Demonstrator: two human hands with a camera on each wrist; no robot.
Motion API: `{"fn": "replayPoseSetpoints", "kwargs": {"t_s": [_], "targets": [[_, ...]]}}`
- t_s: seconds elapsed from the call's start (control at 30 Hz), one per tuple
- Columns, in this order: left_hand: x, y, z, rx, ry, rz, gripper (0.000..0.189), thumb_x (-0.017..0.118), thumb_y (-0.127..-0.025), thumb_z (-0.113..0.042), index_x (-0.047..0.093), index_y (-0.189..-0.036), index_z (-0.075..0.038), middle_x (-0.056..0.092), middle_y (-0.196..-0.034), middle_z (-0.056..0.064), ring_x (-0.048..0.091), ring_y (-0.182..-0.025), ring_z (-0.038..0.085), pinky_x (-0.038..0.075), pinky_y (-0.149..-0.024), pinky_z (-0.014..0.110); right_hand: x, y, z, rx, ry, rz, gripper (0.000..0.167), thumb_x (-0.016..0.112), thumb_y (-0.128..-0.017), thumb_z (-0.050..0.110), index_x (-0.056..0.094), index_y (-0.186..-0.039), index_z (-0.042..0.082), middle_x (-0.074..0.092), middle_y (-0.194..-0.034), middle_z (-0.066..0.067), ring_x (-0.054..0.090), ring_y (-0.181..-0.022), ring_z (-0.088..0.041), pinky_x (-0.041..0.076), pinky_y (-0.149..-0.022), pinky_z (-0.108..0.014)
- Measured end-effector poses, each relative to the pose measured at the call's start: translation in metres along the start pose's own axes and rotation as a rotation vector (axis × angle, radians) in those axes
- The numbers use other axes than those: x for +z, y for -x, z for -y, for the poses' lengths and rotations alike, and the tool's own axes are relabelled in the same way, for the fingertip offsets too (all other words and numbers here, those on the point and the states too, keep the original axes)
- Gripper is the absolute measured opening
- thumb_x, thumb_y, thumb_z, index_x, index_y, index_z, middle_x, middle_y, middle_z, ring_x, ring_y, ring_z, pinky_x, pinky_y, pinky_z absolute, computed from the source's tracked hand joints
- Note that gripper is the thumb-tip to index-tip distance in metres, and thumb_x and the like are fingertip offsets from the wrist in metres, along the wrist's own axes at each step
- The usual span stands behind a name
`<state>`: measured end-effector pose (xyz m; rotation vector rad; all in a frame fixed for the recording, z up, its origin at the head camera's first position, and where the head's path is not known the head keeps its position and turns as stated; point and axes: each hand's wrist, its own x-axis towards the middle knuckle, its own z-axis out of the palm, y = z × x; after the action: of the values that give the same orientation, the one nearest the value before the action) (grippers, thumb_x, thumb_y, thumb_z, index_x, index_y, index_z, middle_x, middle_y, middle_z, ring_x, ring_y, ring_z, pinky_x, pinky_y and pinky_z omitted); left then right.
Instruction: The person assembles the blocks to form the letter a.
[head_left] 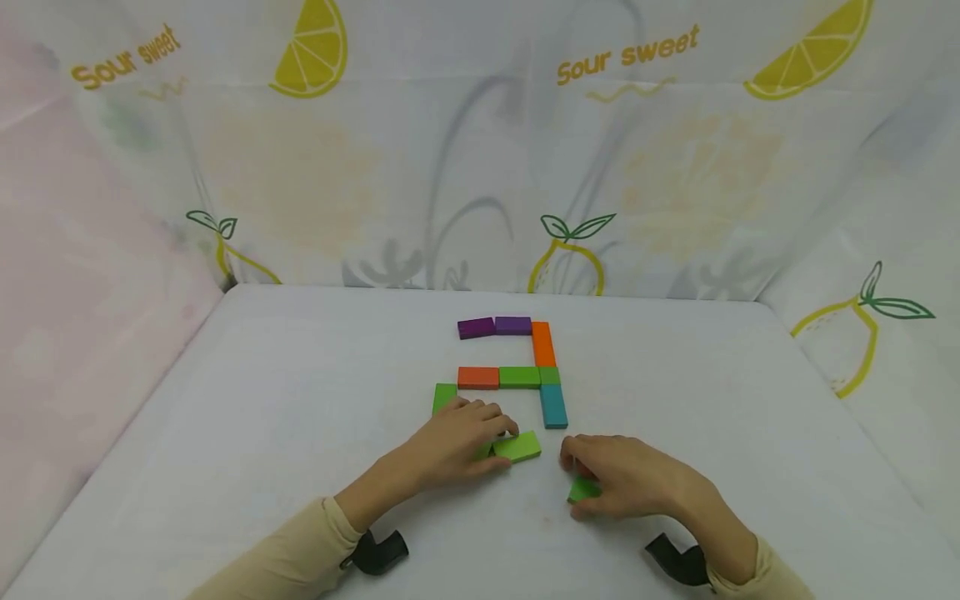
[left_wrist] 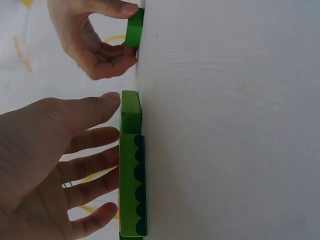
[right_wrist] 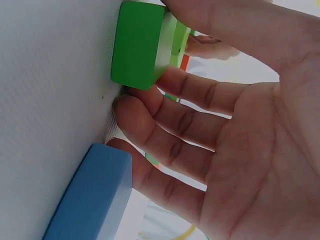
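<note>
Both hands on green blocks, white tabletop (head_left: 300, 400)
Left hand (head_left: 457, 442) fingers touch flat light-green rectangular wooden block (head_left: 517, 447); right hand (head_left: 630, 479), at 3 o'clock, pinches small green wooden block (head_left: 581, 489)

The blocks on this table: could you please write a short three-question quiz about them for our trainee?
1. True or false: the right hand pinches a green block.
2. What colour are the two far blocks?
3. The teal block lies: A) on the table, B) in the left hand, C) atop the orange block.

Key: 1 true; 2 purple; 3 A.
</note>
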<state>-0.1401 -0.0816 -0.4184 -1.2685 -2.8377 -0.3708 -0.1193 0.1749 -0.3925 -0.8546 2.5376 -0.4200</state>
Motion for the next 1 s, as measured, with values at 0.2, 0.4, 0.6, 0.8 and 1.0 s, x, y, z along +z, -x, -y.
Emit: {"fn": "replayPoseSetpoints", "kwargs": {"t_s": [0.2,0.4,0.6,0.8,1.0], "targets": [[0.0025,0.0005,-0.0003,0.01,-0.018,0.02,0.036,0.066,-0.086,-0.04,0.063,-0.116,-0.021,0.064,-0.105,-0.007,0.06,-0.099,0.011,0.045,-0.092,0.035,0.0,-0.0009,-0.0006,0.006,-0.006,0.008,0.037,0.076,-0.075,0.038,0.056,-0.1,0.021,0.049,-0.075,0.012,0.045,-0.068,-0.003,0.039,-0.061,-0.02],[0.002,0.0008,0.0004,-0.002,-0.002,0.042,0.037,0.068,-0.085,-0.038,0.063,-0.117,-0.02,0.064,-0.102,-0.007,0.059,-0.097,0.01,0.046,-0.09,0.035,-0.0002,-0.0031,-0.0031,0.003,-0.006,-0.006,0.035,0.076,-0.076,0.038,0.056,-0.098,0.019,0.049,-0.074,0.012,0.045,-0.067,-0.003,0.039,-0.06,-0.02],[-0.0003,0.001,0.0011,-0.008,0.014,0.054,0.037,0.068,-0.085,-0.038,0.063,-0.117,-0.021,0.063,-0.099,-0.007,0.057,-0.093,0.01,0.046,-0.089,0.033,-0.0017,-0.0039,-0.0049,-0.011,-0.001,-0.043,0.036,0.077,-0.076,0.038,0.055,-0.096,0.018,0.048,-0.074,0.011,0.044,-0.066,-0.003,0.038,-0.059,-0.02],[-0.0016,0.0014,0.0008,-0.006,0.016,0.055,0.036,0.068,-0.085,-0.038,0.063,-0.117,-0.022,0.063,-0.099,-0.007,0.057,-0.092,0.009,0.047,-0.087,0.032,-0.0055,-0.0008,-0.005,0.009,-0.007,-0.061,0.038,0.077,-0.075,0.041,0.055,-0.096,0.019,0.048,-0.073,0.01,0.044,-0.066,-0.003,0.038,-0.059,-0.02],[-0.0004,0.0011,0.0015,0.002,0.016,0.053,0.036,0.068,-0.085,-0.038,0.063,-0.116,-0.022,0.063,-0.1,-0.007,0.057,-0.093,0.009,0.047,-0.086,0.031,-0.0069,0.0018,-0.0065,-0.004,-0.018,-0.043,0.037,0.078,-0.074,0.04,0.056,-0.096,0.02,0.049,-0.074,0.01,0.044,-0.066,-0.002,0.038,-0.059,-0.02]]}}
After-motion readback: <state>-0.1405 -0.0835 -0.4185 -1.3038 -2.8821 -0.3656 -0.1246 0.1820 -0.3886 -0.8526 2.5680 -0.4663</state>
